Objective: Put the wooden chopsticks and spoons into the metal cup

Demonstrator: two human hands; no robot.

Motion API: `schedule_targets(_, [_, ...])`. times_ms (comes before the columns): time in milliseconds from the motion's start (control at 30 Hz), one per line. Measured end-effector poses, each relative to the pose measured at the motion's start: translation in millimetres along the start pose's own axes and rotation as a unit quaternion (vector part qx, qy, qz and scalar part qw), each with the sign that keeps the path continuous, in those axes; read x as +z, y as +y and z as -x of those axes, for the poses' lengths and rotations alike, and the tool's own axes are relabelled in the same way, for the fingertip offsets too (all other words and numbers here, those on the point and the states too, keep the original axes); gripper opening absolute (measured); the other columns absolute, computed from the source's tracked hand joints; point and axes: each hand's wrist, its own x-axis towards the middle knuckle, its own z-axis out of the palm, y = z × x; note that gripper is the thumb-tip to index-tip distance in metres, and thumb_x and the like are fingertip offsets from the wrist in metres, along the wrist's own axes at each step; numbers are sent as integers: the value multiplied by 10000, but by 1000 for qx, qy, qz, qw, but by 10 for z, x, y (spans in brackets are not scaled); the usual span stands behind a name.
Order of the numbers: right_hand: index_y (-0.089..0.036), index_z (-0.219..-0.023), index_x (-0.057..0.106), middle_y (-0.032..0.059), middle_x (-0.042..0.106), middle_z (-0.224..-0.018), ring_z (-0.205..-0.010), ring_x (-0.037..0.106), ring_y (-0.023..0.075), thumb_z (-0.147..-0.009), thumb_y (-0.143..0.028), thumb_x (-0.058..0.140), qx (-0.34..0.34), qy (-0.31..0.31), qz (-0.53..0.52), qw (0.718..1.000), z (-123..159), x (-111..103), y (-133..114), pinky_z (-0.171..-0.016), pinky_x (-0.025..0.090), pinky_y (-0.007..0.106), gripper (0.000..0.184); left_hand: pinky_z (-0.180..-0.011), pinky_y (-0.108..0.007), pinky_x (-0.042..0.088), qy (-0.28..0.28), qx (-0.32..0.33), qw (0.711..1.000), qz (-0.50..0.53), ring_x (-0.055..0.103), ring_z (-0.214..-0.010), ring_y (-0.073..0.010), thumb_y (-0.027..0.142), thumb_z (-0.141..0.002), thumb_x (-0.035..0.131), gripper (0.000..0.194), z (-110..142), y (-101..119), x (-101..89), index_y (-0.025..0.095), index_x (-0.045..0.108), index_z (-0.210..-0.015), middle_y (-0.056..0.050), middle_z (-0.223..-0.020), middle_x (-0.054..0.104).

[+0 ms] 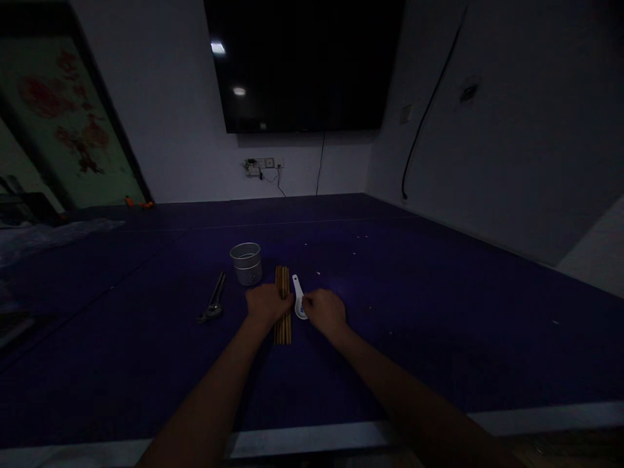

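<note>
Chopsticks point(283, 331) btwn spoon point(298, 289) on R & pliers point(213, 305) on L.

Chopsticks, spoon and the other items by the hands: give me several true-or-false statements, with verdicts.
1. The left hand is over the bundle of chopsticks. True.
2. The right hand is at the bowl end of the white spoon. True.
3. The spoon's handle points toward the person. False: it points away.
4. The metal cup stands upright. True.
5. The pliers lie right of the spoon. False: the pliers lie left of the chopsticks.
</note>
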Motion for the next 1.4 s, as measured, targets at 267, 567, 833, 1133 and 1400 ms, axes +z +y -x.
schedule_targets(267, [-224, -878, 720, 91, 711, -920, -862, 652, 189, -850, -297, 438, -6, -5, 3, 1000, -17, 15, 7, -687, 421, 244, 293, -781, -377, 463, -7, -6, 1000, 4, 634, -949, -309, 649, -782, 300, 675, 19, 1, -28, 140, 679, -1014, -176, -925, 691])
schedule_targets(567, [-259, -913, 710, 60, 716, -911, -847, 656, 173, -862, -318, 449, -16, 1, -17, 1000, -13, 10, 20, -676, 415, 237, 272, -780, -388, 466, -6, 1, 1000, 3, 633, -953, -314, 650, -786, 285, 681, 21, 0, -28, 142, 676, -1015, -178, -926, 690])
schedule_targets(833, [-269, -938, 704, 50, 716, -894, -851, 655, 173, -859, -332, 462, -21, -8, -20, 1000, -7, 0, 16, -675, 417, 237, 263, -783, -387, 468, -3, -6, 1000, 7, 636, -945, -309, 631, -787, 293, 662, 18, 7, -20, 137, 678, -1002, -182, -934, 689])
schedule_targets(1133, [-280, -988, 693, 43, 716, -906, -852, 651, 170, -862, -319, 463, -34, -7, -22, 999, -24, 15, 20, -676, 417, 230, 265, -794, -372, 462, -7, -11, 1000, 7, 635, -958, -291, 587, -805, 301, 606, 21, 17, -29, 152, 670, -1010, -172, -943, 690])
schedule_targets(1400, [-264, -951, 703, 51, 717, -901, -845, 655, 177, -864, -321, 446, -39, -1, -36, 999, -14, 11, 19, -683, 419, 237, 278, -787, -377, 463, 2, -12, 1000, 13, 639, -940, -292, 565, -808, 313, 578, 31, 26, -36, 157, 675, -999, -168, -935, 690])
